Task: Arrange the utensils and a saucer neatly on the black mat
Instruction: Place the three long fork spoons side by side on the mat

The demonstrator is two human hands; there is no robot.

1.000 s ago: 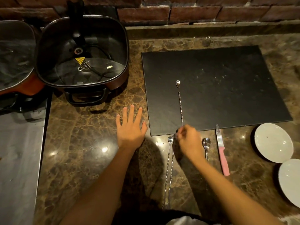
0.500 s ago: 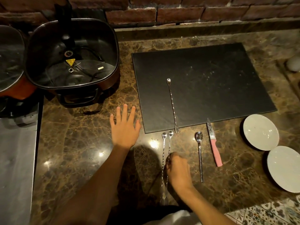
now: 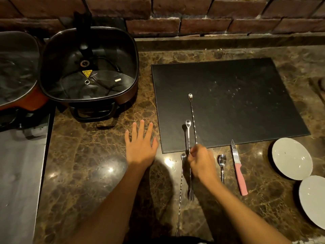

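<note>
A black mat (image 3: pixel 237 95) lies on the brown marble counter. One long twisted bar spoon (image 3: pixel 192 115) rests on the mat's near left part. My right hand (image 3: pixel 201 161) is shut on a second long bar spoon (image 3: pixel 188 136), lifted with its bowl over the mat's near edge and its forked end toward me. A third long spoon (image 3: pixel 181 187) lies on the counter just left of it. A short spoon (image 3: pixel 222 163) and a pink-handled knife (image 3: pixel 239 173) lie to the right. My left hand (image 3: pixel 140 145) rests flat and open on the counter beside the mat's left corner.
Two white saucers (image 3: pixel 292 158) (image 3: pixel 314 199) sit at the near right. A square electric pot (image 3: pixel 88 67) with a glass lid stands at the back left, beside another pan (image 3: pixel 15 71). A brick wall (image 3: pixel 193 16) runs along the back. A grey surface (image 3: pixel 19 182) borders the left.
My right hand let go of the first spoon on the mat, drew back, closed on a second long spoon and lifted it forward over the mat's edge. The left hand stayed put.
</note>
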